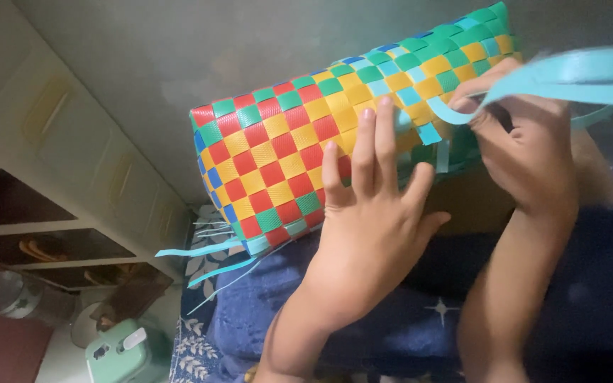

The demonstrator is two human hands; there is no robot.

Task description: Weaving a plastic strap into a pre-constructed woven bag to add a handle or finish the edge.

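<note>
Under the spread fingers [363,152] of the left hand [370,227] lies a woven basket [285,145], a checkered body of red, yellow, green and blue plastic strips, tipped on its side across the person's lap, which is covered in dark blue cloth [406,319]. The left palm presses flat against the basket's side wall, fingers wide and straight, holding nothing, only bracing. Just beyond those fingertips, toward the basket's open edge, the right hand [519,149] pinches a loose light blue strip [576,76] between thumb and forefinger; the strip runs out past the knuckles, blurred.

Judging by its look, the basket is probably light and springy: stiff enough to keep its shape, yet likely to flex under a hard press. The glossy strips look slippery, so a flat palm on the weave or a grip over the rim seems surer than a pinch on the wall. The free strip is thin and bendy, and is best taken close to where it leaves the weave.

Both forearms reach up from the lap, the left wrist bent back, the right one curled inward over the rim. Below the left wrist, more blue strip ends [203,250] trail from the basket's lower corner. Farther off stand shelves [51,234] and a pale green appliance [118,351].
</note>
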